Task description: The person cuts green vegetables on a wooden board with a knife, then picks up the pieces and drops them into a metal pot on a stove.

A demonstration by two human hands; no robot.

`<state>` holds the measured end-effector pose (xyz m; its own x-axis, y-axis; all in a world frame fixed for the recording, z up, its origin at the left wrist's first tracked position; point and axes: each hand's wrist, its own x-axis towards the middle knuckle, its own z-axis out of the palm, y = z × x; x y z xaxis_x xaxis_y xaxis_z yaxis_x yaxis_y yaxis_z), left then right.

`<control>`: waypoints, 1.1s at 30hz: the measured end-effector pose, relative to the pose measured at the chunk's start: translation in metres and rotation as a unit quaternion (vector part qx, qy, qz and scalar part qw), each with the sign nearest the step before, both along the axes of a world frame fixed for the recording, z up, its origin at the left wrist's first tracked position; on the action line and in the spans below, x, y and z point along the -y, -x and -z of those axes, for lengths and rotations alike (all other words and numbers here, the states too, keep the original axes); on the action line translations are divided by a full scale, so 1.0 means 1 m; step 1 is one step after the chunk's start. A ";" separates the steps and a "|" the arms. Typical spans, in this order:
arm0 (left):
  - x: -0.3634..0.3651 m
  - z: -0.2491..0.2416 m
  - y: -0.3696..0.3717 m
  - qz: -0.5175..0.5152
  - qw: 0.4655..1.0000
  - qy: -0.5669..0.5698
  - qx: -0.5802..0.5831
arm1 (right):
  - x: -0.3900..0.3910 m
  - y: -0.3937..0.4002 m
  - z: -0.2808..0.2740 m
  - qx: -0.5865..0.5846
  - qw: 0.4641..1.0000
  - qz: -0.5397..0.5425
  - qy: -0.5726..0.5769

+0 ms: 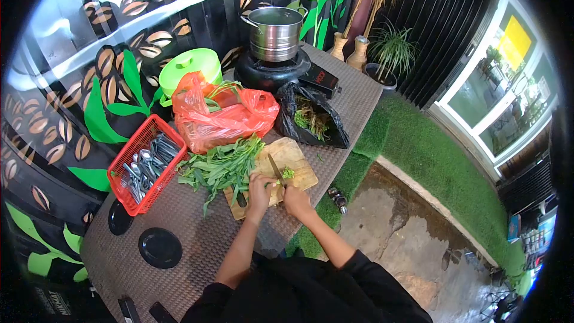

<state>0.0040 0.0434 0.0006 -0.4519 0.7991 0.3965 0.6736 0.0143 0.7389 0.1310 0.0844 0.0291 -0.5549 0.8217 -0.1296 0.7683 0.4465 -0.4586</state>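
My right hand is closed round the handle of a knife, whose blade points away from me over a wooden cutting board. My left hand grips the stem ends of a bunch of leafy greens, right beside the blade. Most of the bunch spreads to the left, partly over the board and partly on the table. A small heap of chopped green pieces lies on the board, to the right of the knife.
Behind the greens stand a red plastic bag, a lime-green lidded pot and a black bag of trimmings. A steel pot sits on a black stove. Left are a red cutlery basket and black plates.
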 end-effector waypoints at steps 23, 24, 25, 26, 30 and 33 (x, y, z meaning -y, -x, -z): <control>0.006 -0.006 0.008 0.064 0.996 0.004 -0.065 | 0.009 -0.005 -0.023 0.024 0.999 0.031 0.028; 0.007 -0.004 0.006 0.046 0.997 0.001 -0.066 | 0.008 -0.005 -0.022 0.017 0.999 0.036 0.027; 0.007 -0.002 0.005 0.046 0.997 0.001 -0.066 | 0.008 -0.005 -0.020 0.011 0.999 0.040 0.025; 0.006 -0.001 0.004 0.038 0.999 -0.010 -0.030 | 0.007 -0.004 -0.019 0.011 0.999 0.041 0.025; 0.003 0.000 0.007 0.016 0.998 0.010 0.058 | 0.003 -0.003 -0.018 0.017 0.998 0.033 0.040; 0.003 -0.001 0.009 0.027 0.998 0.009 0.051 | 0.004 -0.004 -0.022 0.016 0.998 0.019 0.051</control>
<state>-0.0047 0.0404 0.0015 -0.4450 0.8298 0.3369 0.5952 -0.0071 0.8036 0.1348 0.0806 0.0512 -0.5170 0.8241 -0.2316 0.7995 0.3683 -0.4744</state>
